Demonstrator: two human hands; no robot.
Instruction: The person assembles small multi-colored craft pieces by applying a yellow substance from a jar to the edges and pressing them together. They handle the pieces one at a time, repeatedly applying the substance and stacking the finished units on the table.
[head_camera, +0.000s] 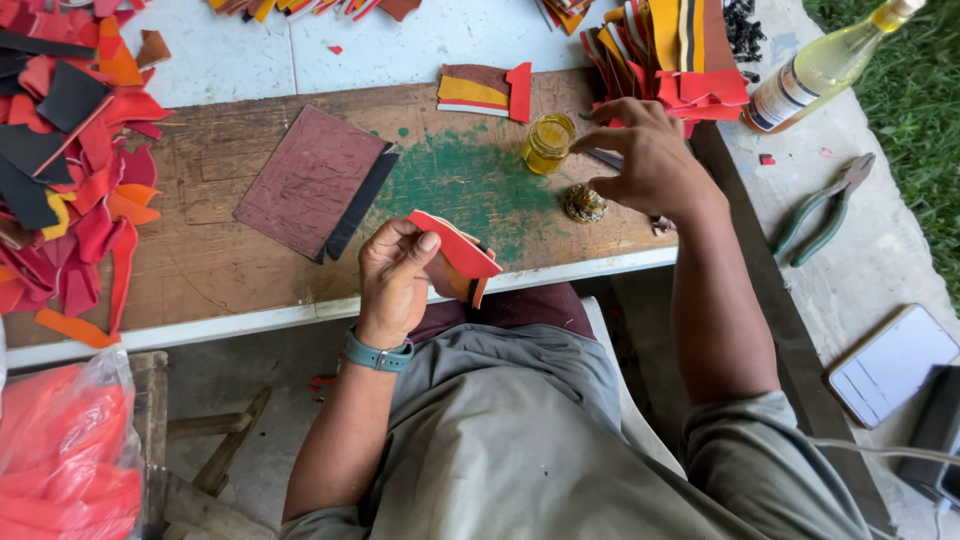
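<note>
I see the red leather piece (452, 243) pinched with a few other cut pieces in the left hand (397, 280), held just above the near edge of the wooden board (220, 170). The right hand (645, 160) hovers beside the small jar of yellow glue (548, 142), fingers curled narrow around a thin dark tool I cannot make out. A brass-coloured lid (584, 204) sits on the board below that hand. A maroon sheet (308, 180) lies left of the green stain. Red and orange scraps (70, 170) pile at far left; pliers (825, 212) and a bottle (825, 65) rest at right.
</note>
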